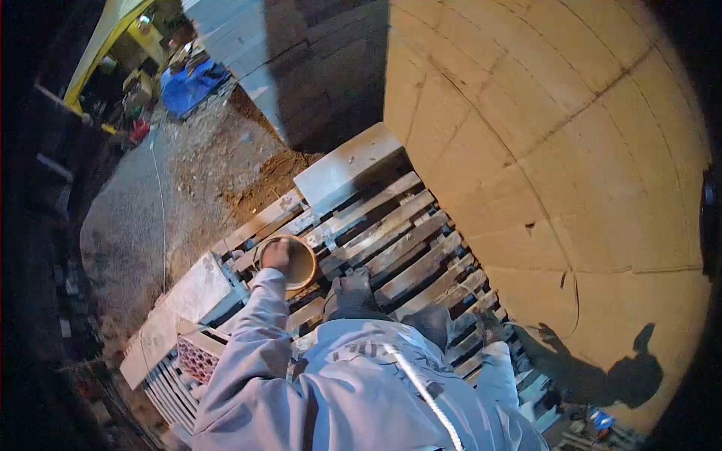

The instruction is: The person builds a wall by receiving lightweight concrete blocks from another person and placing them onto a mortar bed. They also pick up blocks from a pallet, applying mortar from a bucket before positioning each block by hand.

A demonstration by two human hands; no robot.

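Observation:
I look down my grey hooded top at wooden pallets (406,248) under my boots (350,292). My left hand (275,255) reaches forward and grips the near rim of a round tan bucket (302,264) standing on the pallet slats. My right hand (487,323) is held low at my right side, close to the block wall (556,150) and touching nothing I can make out. It is small and dim, so its fingers cannot be read. Its shadow falls on the wall.
A pale block (346,169) lies across the pallet's far end, another (188,301) at its left, beside a perforated red brick (197,357). A white cord (421,391) hangs down my chest. Gravel ground (150,203), a blue sheet (192,83) and clutter lie far left.

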